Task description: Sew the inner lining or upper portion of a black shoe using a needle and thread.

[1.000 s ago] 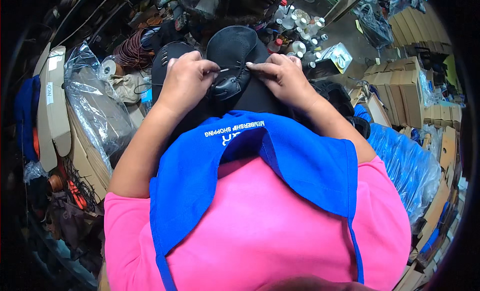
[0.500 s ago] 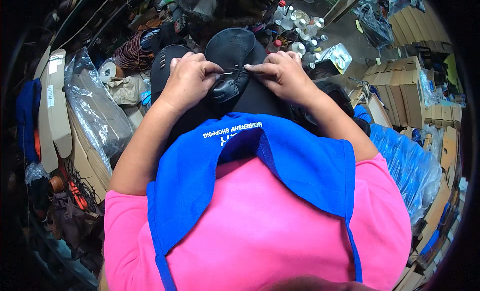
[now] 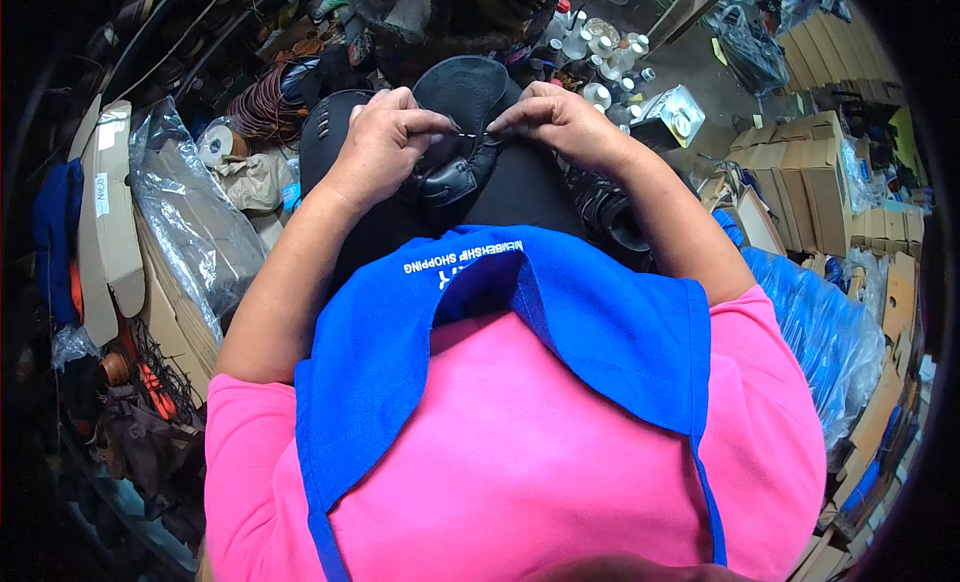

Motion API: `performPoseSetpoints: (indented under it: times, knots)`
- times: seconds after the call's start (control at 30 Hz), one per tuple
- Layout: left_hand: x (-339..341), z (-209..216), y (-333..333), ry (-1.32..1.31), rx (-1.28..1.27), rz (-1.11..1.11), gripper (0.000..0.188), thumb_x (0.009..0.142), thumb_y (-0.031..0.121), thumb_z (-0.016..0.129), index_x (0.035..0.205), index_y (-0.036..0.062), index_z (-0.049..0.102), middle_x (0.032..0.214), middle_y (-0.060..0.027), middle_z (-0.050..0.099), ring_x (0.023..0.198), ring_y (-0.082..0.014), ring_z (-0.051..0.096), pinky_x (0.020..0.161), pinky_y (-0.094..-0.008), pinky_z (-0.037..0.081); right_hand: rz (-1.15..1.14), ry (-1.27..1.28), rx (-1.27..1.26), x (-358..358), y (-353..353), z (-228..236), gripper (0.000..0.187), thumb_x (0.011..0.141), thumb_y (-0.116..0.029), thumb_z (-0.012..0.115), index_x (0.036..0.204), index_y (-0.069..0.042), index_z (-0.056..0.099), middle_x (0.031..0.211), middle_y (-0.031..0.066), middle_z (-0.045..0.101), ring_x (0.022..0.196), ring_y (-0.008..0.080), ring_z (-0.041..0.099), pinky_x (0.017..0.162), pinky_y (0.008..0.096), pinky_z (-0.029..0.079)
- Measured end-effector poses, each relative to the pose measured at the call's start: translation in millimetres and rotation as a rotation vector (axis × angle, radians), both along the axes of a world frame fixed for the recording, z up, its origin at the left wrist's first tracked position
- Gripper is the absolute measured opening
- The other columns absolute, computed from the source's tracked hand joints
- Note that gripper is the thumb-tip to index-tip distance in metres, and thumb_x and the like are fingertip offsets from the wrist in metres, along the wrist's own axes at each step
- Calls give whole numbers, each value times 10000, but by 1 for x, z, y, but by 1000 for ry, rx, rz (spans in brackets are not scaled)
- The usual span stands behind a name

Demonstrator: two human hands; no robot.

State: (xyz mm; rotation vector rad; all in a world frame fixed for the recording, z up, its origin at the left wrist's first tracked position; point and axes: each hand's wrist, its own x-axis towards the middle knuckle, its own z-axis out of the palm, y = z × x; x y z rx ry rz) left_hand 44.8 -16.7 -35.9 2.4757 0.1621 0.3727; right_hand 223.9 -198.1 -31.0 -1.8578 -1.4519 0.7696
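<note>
A black leather shoe rests on my lap between both hands, its wide rounded part pointing away from me. My left hand, at the left side of the shoe, is closed in a pinch on a thin, bright needle. The needle lies crosswise over the shoe and reaches toward the other hand. At the shoe's right edge, my right hand is closed too, thumb and forefinger together close to the needle's far end. What those fingertips hold is too small to make out.
Several bottles and a metal tin stand on the floor ahead to the right. Stacked cardboard and blue plastic wrap lie at right. Plastic-covered cardboard, a thread spool and coiled brown cord are at left.
My hands have drawn closer together over the shoe, the left moving slightly right. The needle has shifted up and to the right, toward my right fingertips.
</note>
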Motion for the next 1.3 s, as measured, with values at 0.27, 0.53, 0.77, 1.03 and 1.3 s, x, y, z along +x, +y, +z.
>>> performPoseSetpoints:
  times: [0.27,0.53,0.77,1.03,1.3]
  knots:
    - [0,-6,-1,-39,9,-19,167,725,61,678,870,138,709,698,-45,495,742,-227,495,674,-344,396,10,34,-5,1,-2,0,232,824,-94,613,1000,-208,713,799,39,519,809,177,516,766,285,433]
    - [21,-2,1,53,-100,-126,186,704,43,676,874,115,698,727,-48,526,802,-224,522,704,-343,401,30,164,-64,0,2,1,289,808,-72,610,1045,-208,704,799,34,521,815,158,510,795,271,428]
    - [-2,8,-6,8,-35,-19,242,688,26,686,919,99,698,752,-62,594,799,-241,564,720,-327,455,35,-17,0,-11,-9,7,307,784,-52,664,1085,-117,678,745,-32,566,706,96,507,677,240,429]
    - [13,-9,-11,292,-547,157,175,744,16,677,919,15,665,821,-25,642,748,-82,567,694,-254,466,-256,578,-50,-26,-6,-2,267,810,-70,668,1074,-29,650,847,-13,643,777,44,560,727,201,462]
    - [22,-10,-13,101,-304,45,126,699,72,718,793,41,640,757,-51,600,712,-156,587,663,-282,465,-204,363,-102,-18,13,-2,165,780,-149,718,857,-15,661,815,15,642,750,75,566,699,231,456]
